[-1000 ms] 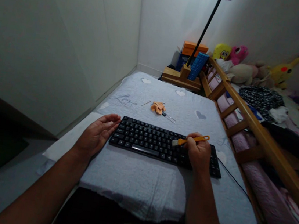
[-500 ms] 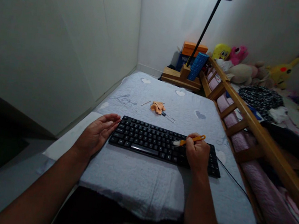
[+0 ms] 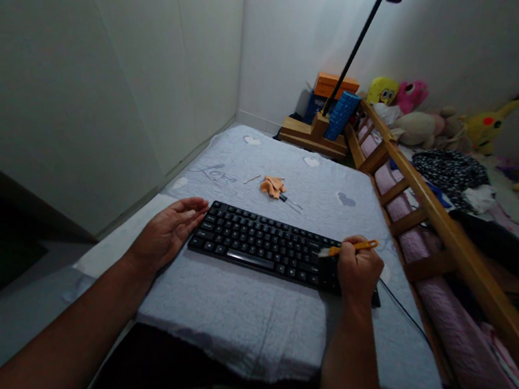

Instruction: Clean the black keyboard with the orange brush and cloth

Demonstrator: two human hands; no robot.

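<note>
A black keyboard (image 3: pixel 253 239) lies flat across the cloth-covered table. My right hand (image 3: pixel 359 270) is closed around a small brush with an orange handle (image 3: pixel 368 244). The brush's pale bristles (image 3: pixel 325 253) are over the keys right of the middle, and the hand hides part of the keyboard's right end. Against the keyboard's left edge rests my left hand (image 3: pixel 167 233), on its side with the fingers stretched out. Beyond the keyboard sits a crumpled orange cloth (image 3: pixel 271 186), beside a metal-pronged tool with a black end (image 3: pixel 291 203) and a thin white stick (image 3: pixel 252 179).
The keyboard's cable (image 3: pixel 407 313) trails off toward the wooden bed rail (image 3: pixel 455 248) on the right. A pale cupboard wall (image 3: pixel 112 71) runs along the left. Behind the table stand a wooden stand base (image 3: pixel 311 136) with a black pole, a blue roller (image 3: pixel 342 116) and an orange box (image 3: pixel 336 86).
My right hand has slid to the right over the keyboard, carrying the brush toward its right end. My left hand stays by the left edge.
</note>
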